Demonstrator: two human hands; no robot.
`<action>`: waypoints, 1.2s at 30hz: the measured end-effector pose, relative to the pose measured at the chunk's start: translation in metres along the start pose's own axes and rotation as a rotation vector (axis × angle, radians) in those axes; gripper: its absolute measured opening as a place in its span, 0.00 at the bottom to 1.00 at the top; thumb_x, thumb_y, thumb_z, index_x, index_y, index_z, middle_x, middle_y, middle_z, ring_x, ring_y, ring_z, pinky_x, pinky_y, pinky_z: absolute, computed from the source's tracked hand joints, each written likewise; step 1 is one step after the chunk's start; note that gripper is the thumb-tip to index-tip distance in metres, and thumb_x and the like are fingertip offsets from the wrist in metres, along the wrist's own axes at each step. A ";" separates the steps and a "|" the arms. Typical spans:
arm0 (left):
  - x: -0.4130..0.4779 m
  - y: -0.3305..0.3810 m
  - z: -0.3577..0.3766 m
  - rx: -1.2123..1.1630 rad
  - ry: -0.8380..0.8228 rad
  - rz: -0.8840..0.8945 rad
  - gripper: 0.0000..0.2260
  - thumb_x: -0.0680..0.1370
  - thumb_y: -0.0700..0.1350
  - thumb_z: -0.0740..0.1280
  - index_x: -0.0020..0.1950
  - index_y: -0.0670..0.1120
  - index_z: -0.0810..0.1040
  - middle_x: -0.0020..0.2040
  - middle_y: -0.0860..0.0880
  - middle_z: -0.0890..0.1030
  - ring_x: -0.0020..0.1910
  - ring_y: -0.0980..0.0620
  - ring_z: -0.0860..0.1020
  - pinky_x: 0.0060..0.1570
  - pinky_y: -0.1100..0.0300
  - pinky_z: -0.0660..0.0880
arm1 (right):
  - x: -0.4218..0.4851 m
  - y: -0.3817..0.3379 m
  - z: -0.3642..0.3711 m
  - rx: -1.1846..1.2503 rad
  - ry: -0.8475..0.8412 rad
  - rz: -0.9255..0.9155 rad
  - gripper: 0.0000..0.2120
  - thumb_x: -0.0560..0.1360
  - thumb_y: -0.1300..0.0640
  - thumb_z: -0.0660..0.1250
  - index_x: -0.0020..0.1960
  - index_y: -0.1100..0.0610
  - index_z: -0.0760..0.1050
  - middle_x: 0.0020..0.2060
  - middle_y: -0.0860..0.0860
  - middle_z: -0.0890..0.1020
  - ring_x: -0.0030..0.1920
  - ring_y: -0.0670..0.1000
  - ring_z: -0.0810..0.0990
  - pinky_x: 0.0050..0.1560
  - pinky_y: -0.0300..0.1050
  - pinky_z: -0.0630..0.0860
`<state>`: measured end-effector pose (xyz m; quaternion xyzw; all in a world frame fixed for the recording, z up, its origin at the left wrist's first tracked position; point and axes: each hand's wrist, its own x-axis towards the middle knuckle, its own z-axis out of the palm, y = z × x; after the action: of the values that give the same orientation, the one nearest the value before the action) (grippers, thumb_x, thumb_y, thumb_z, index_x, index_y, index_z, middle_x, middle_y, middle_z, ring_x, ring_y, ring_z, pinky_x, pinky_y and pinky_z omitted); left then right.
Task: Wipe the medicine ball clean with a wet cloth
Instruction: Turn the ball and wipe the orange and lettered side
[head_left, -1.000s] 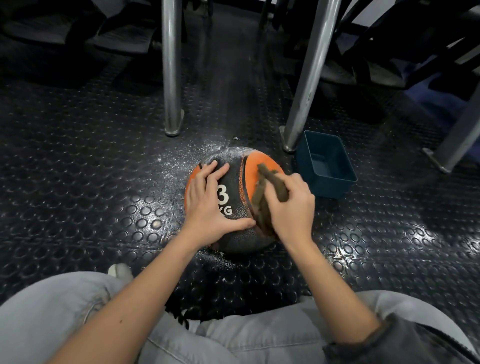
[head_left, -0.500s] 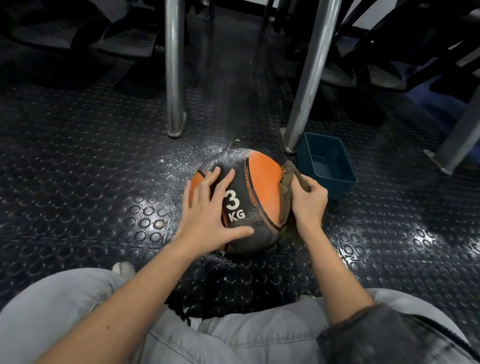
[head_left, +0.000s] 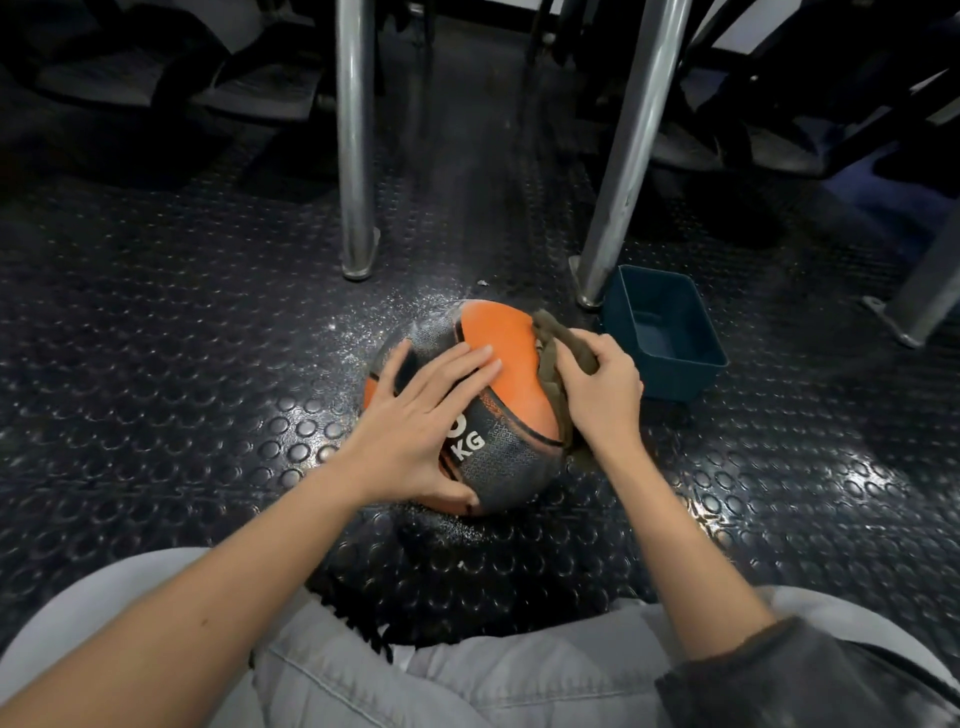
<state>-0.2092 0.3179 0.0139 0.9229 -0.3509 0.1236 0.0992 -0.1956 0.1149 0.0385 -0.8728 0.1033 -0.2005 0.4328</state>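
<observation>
1. The right hand (head_left: 602, 395) is gripping a brown cloth (head_left: 563, 336), with its fingers curling round a bunched fold, and is pressing it against the right side of the ball (head_left: 506, 345).
2. The cloth is running down the ball's right flank, from near the top down toward the floor (head_left: 156, 364).
3. The left hand (head_left: 415, 421) is lying flat on the ball's near left side, with its fingers straight and spread and its thumb reaching low across the near face. It is partly covering the white number above "KG".
4. The orange and black ball is sitting on the studded floor in the middle of the scene, just beyond the person's knees.
5. White specks (head_left: 374, 322) are dusting the ball's far top and the floor to its far left.
6. A blue tub (head_left: 675, 383) is sitting open-topped just right of the ball, close behind the right hand. Whether they are touching cannot be told.
7. Two steel legs are standing beyond the ball: one (head_left: 356, 156) upright at the far left, the other (head_left: 634, 145) slanting down beside the tub's far left corner.
8. Grey jeans (head_left: 467, 686) and a dark sleeve (head_left: 805, 680) are filling the near edge.
</observation>
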 end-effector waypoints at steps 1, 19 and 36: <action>0.002 0.002 0.001 -0.010 0.009 -0.009 0.58 0.55 0.71 0.71 0.76 0.47 0.52 0.75 0.51 0.54 0.74 0.52 0.52 0.71 0.44 0.38 | -0.009 -0.003 0.000 -0.024 0.027 -0.031 0.08 0.77 0.52 0.65 0.53 0.50 0.80 0.44 0.46 0.78 0.51 0.50 0.76 0.59 0.53 0.64; 0.012 0.013 0.011 -0.176 0.146 -0.167 0.48 0.62 0.70 0.63 0.75 0.48 0.53 0.74 0.53 0.56 0.74 0.53 0.53 0.70 0.43 0.40 | -0.053 -0.013 0.018 -0.246 0.042 -0.486 0.10 0.73 0.45 0.63 0.47 0.47 0.81 0.40 0.43 0.77 0.45 0.45 0.71 0.45 0.45 0.55; 0.020 0.019 0.015 -0.224 0.172 -0.185 0.49 0.62 0.66 0.69 0.76 0.48 0.53 0.74 0.55 0.53 0.74 0.55 0.48 0.69 0.42 0.34 | -0.026 0.006 0.012 -0.207 0.126 -0.159 0.09 0.76 0.47 0.64 0.54 0.46 0.79 0.43 0.40 0.73 0.49 0.44 0.70 0.47 0.44 0.51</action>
<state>-0.2052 0.2871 0.0079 0.9205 -0.2661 0.1526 0.2423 -0.2140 0.1297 0.0206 -0.9039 0.0812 -0.2769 0.3158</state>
